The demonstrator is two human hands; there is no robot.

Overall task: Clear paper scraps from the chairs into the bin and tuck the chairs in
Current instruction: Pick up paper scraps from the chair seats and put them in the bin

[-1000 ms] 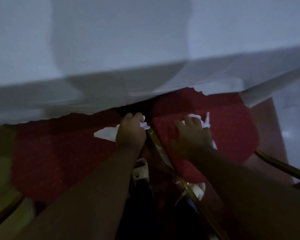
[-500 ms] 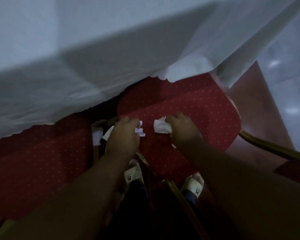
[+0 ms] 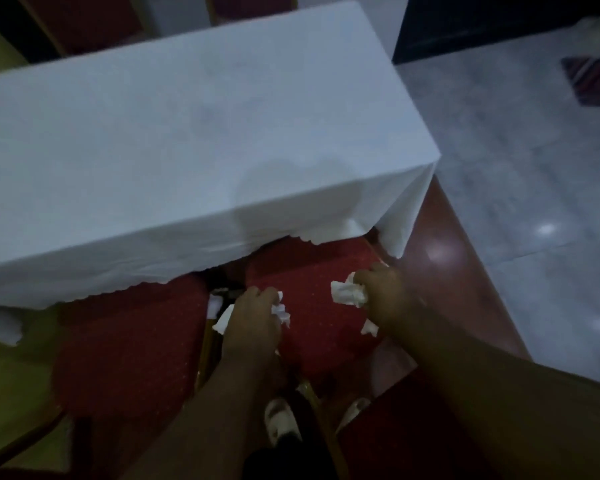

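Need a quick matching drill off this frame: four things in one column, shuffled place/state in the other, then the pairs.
Things
1. left hand
2. right hand
3. tablecloth
4. right chair seat

Descriptions
A. red with small dots, front edge under the cloth
B. white, hanging over the table edge
C. closed on crumpled paper above the right seat
D. closed on paper scraps over the gap between the two seats

Pairs: 1-D, 2-C, 3-B, 4-A
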